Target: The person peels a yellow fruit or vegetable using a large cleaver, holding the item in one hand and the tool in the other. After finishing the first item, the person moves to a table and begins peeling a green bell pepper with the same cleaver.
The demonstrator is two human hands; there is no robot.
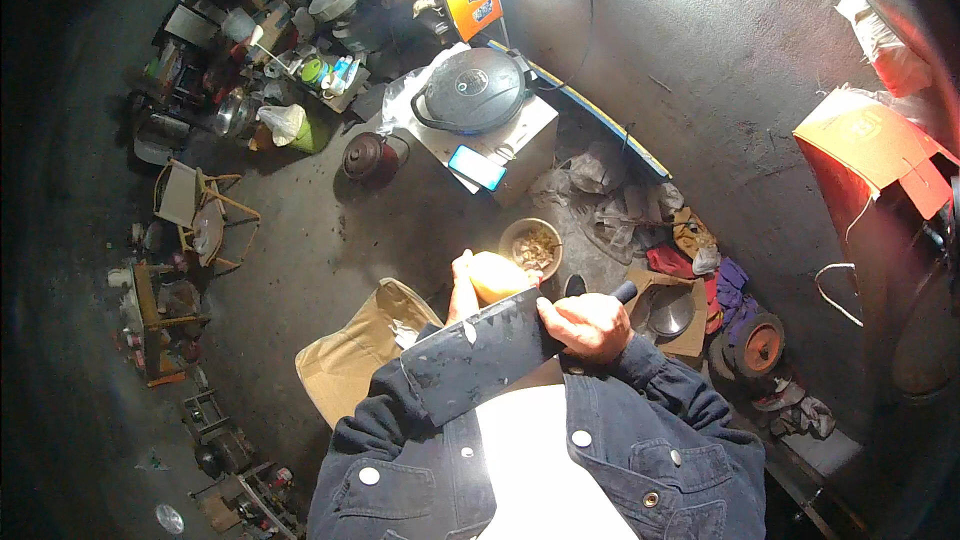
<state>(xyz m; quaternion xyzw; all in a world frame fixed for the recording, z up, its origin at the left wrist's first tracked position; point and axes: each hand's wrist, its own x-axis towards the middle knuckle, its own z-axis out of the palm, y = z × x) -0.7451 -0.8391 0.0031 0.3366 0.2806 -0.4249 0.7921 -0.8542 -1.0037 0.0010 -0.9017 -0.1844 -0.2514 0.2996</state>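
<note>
My right hand [589, 324] is closed around the dark handle of a broad-bladed cleaver [480, 356], whose flat, spotted blade reaches left across my chest. In my left hand [461, 289] is a rounded, pale yellow-orange item [496, 277], brightly lit; I cannot tell exactly what it is. The cleaver's upper edge lies close to it, and whether they touch is not clear. Just beyond the fingers stands a round bowl [556, 261] with chopped pale and greenish pieces in it.
A black lidded electric appliance [476, 90] and a lit phone [477, 168] rest on a white box [536, 127]. A dark red lidded pot [367, 157] stands on the floor. Near me are a brown cardboard piece [337, 364], a metal bowl [670, 313], a wheel [756, 345] and plastic bags [600, 169].
</note>
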